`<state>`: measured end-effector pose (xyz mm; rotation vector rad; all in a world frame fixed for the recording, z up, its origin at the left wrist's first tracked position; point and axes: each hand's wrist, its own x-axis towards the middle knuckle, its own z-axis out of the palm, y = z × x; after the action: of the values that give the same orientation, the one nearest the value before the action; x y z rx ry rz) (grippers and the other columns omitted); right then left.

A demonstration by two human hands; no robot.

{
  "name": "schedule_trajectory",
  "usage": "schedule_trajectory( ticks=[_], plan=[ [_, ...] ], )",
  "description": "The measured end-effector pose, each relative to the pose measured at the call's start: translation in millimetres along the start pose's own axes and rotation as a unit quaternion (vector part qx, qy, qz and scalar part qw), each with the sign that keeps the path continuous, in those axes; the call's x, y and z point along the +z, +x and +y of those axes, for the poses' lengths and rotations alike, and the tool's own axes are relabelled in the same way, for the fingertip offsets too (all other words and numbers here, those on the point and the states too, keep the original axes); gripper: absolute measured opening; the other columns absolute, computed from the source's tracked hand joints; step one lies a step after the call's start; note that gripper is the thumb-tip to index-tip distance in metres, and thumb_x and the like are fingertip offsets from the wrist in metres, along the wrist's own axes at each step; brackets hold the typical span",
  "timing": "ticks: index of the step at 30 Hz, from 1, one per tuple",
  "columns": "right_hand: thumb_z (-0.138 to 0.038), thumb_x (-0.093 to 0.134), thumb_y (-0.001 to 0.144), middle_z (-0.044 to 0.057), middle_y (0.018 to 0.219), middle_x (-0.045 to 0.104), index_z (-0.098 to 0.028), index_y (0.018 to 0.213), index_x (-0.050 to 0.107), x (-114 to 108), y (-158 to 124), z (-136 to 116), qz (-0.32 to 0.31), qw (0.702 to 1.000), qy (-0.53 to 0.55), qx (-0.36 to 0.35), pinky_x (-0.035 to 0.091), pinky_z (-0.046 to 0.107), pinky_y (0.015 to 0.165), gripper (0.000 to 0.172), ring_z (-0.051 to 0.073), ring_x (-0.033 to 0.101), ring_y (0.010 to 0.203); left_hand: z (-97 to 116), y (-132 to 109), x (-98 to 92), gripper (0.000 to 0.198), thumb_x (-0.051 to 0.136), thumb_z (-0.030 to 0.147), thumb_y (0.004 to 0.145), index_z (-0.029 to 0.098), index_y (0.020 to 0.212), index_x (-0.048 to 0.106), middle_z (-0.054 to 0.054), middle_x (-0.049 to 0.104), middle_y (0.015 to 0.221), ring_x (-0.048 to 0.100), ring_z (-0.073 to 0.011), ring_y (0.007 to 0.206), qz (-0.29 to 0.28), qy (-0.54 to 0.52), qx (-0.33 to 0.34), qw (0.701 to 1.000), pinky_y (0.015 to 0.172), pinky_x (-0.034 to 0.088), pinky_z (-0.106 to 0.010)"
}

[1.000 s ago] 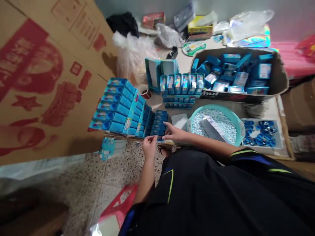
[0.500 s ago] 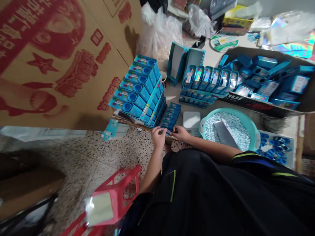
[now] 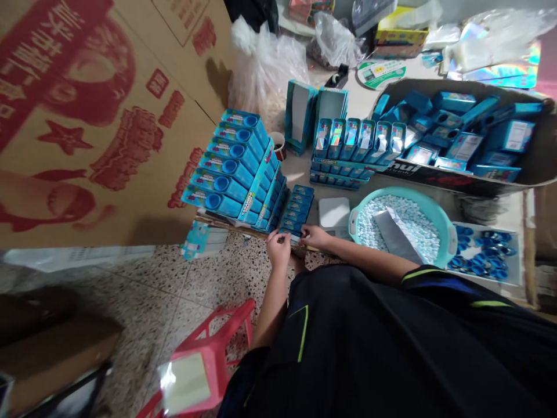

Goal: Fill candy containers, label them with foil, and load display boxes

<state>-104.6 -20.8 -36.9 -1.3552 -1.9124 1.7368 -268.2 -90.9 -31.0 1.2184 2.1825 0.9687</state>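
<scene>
My left hand (image 3: pixel 279 245) and my right hand (image 3: pixel 314 237) are at the near table edge, a little apart, with fingers pinched at the two ends of a small blue and white piece (image 3: pixel 292 236). That piece lies at the near end of a row of small blue boxes (image 3: pixel 297 206). Left of the row stands a stepped stack of blue boxes (image 3: pixel 232 174) with round openings. A white square device (image 3: pixel 334 212) sits to the right of the row, beside a turquoise basin (image 3: pixel 353 223) of small pale pieces with a silvery scoop (image 3: pixel 394 232) in it.
A large printed carton (image 3: pixel 143 174) rises at the left. Behind are a display of blue boxes (image 3: pixel 357 139), a paper cup (image 3: pixel 277 145) and a carton of blue boxes (image 3: pixel 435 180). A tray of blue rings (image 3: pixel 513 232) lies right; a red stool (image 3: pixel 213 354) stands below.
The whole view has shifted slightly, so the table items appear further left. Both hands remain at the near end of the row, and the piece between them now shows more white.
</scene>
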Motion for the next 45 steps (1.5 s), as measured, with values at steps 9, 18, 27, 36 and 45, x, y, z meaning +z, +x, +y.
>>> schedule_trajectory(
  ticks=[9,18,27,36,45],
  plan=[
    [-0.037,0.068,0.079,-0.005,0.053,0.046,-0.024,0.059,0.034,-9,-7,20,0.058,0.995,-0.081,0.010,0.027,0.025,0.054,0.042,0.013,0.043,0.056,-9,11,-2.2,0.021,0.077,0.041,0.074,0.021,0.073,0.069,-0.010,0.074,0.097,0.070,-0.0248,0.093,0.009,0.003,-0.001,1.000,0.086,0.056,-0.039],
    [-0.031,0.061,0.090,0.004,0.080,0.064,-0.022,0.061,0.042,-59,-53,-11,0.122,0.974,-0.138,-0.130,0.043,0.030,0.081,0.036,0.019,0.057,0.082,13,0,-17.8,0.012,0.057,0.030,0.091,0.020,0.085,0.060,-0.015,0.070,0.109,0.067,-0.0250,0.104,0.042,0.040,0.124,0.991,0.098,0.051,-0.045],
    [-0.028,0.055,0.097,0.015,0.123,0.063,-0.019,0.121,0.063,-172,-219,34,0.413,0.841,-0.268,0.223,0.041,0.043,0.094,0.027,0.032,0.056,0.114,89,-10,24.8,0.011,0.055,0.016,0.093,0.020,0.095,0.065,-0.009,0.072,0.103,0.070,-0.0201,0.098,-0.181,-0.065,0.449,0.873,0.089,0.058,-0.037],
    [-0.029,0.076,0.082,0.019,0.119,0.062,-0.013,0.126,0.063,-129,-240,80,0.425,0.853,-0.172,0.249,0.046,0.044,0.093,0.048,0.035,0.057,0.111,209,-4,121.4,0.027,0.052,0.016,0.095,0.022,0.116,0.068,-0.008,0.073,0.108,0.068,-0.0217,0.103,-0.342,-0.062,0.629,0.696,0.095,0.056,-0.039],
    [-0.012,0.062,0.087,0.013,0.111,0.066,-0.014,0.131,0.055,-121,-233,110,0.525,0.842,-0.101,0.072,0.048,0.041,0.097,0.045,0.026,0.060,0.105,232,-56,210.5,0.053,0.057,0.028,0.097,0.029,0.150,0.048,-0.010,0.055,0.148,0.041,-0.0348,0.145,-0.434,0.148,0.691,0.560,0.121,0.027,-0.062]
  ],
)
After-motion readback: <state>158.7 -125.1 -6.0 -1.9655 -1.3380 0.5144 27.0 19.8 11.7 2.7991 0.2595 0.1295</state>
